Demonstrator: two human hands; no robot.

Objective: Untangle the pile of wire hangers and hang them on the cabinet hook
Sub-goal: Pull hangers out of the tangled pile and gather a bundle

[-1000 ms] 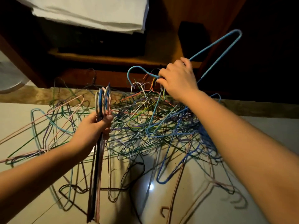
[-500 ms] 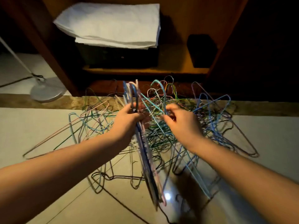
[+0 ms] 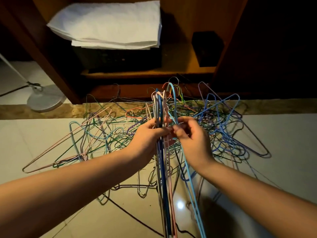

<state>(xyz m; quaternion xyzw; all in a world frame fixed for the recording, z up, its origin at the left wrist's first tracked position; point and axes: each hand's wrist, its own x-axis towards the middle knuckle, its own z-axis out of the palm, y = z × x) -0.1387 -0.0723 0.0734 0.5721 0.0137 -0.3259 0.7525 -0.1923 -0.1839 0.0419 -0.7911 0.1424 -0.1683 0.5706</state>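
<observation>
Both hands meet above the floor [image 3: 42, 134], nearly touching. Left hand [image 3: 151, 134] has its fingers curled round a bundle of hangers [image 3: 163, 186] just below the hooks, the bodies hanging toward the camera. Right hand [image 3: 193, 143] pinches the neck of a light blue hanger [image 3: 189, 184], held just beside the bundle. Behind them the pile of wire hangers [image 3: 221, 127] sprawls tangled over the tiles. Farther back stands a lamp base [image 3: 44, 100] at left and the wooden cabinet [image 3: 56, 69], its shelf carrying a folded white cloth [image 3: 109, 24] and a dark box [image 3: 207, 48].
</observation>
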